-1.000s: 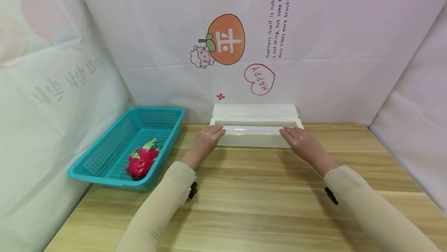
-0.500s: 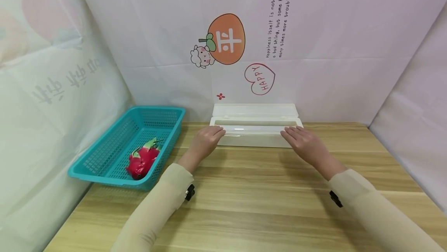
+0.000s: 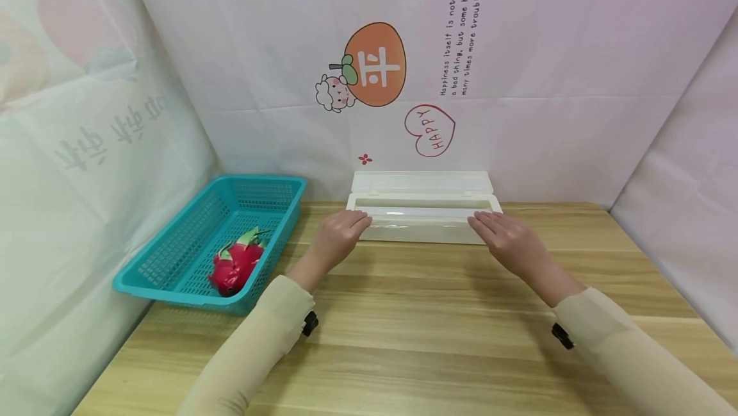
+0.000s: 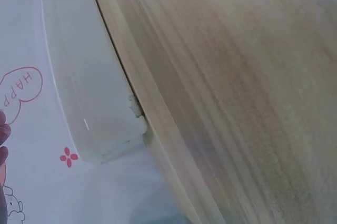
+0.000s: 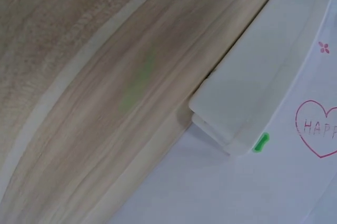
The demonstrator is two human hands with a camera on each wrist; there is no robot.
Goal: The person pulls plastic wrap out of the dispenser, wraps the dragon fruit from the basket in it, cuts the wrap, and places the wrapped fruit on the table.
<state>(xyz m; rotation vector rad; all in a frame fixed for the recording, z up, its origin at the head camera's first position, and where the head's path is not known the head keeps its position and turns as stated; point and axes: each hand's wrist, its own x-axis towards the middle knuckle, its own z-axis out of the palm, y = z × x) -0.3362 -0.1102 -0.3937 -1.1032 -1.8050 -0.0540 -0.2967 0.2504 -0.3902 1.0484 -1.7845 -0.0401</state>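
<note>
A long white cling film box (image 3: 423, 231) stands at the back of the table, its lid (image 3: 422, 182) raised against the wall. Glossy clear film (image 3: 415, 219) with bright glints runs across its front between the hands. My left hand (image 3: 340, 233) is at the box's left front corner, fingers bent at the rim, pinching the film's edge. Likewise my right hand (image 3: 507, 240) pinches it at the right front corner. Both thumbs are hidden. In the right wrist view the box (image 5: 253, 76) has a small green piece (image 5: 261, 142) at its edge; that hand is out of view there.
A teal perforated basket (image 3: 129, 281) stands on the left with red dragon fruit (image 3: 233, 268) inside. The wood-grain table (image 3: 398, 326) ends at a printed white cloth wall (image 3: 536, 83) behind the box. More white cloth hangs at both sides.
Both forearms have drawn slightly back and outward. My right fingertips have shifted a little to the right, and the glints between the hands have altered. The box and basket stay put.
</note>
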